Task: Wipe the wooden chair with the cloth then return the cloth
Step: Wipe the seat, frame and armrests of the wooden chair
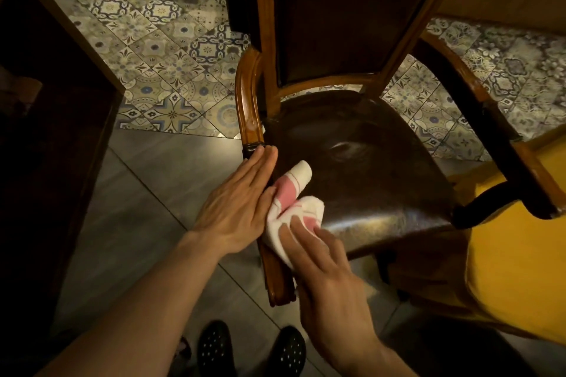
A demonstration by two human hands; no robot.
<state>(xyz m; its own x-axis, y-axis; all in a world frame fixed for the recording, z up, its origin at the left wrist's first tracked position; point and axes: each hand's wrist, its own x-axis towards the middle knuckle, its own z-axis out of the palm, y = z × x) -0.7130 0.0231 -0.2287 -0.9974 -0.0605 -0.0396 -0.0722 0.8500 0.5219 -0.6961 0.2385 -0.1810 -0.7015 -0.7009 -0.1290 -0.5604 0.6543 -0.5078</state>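
The wooden chair (251, 107) has a dark leather seat and back and curved wooden armrests. A white cloth with pink stripes (291, 193) lies bunched on the seat's front left corner, against the left armrest. My right hand (324, 272) presses on the near end of the cloth with its fingers spread over it. Along the left armrest my left hand (239, 205) lies flat, fingers together and pointing away from me, its edge touching the cloth.
A yellow-covered surface (514, 260) sits close on the right, under the chair's right armrest (502, 131). Dark wooden furniture (52, 101) stands on the left. Patterned floor tiles lie beyond the chair, and grey tiles are under my black shoes (251, 349).
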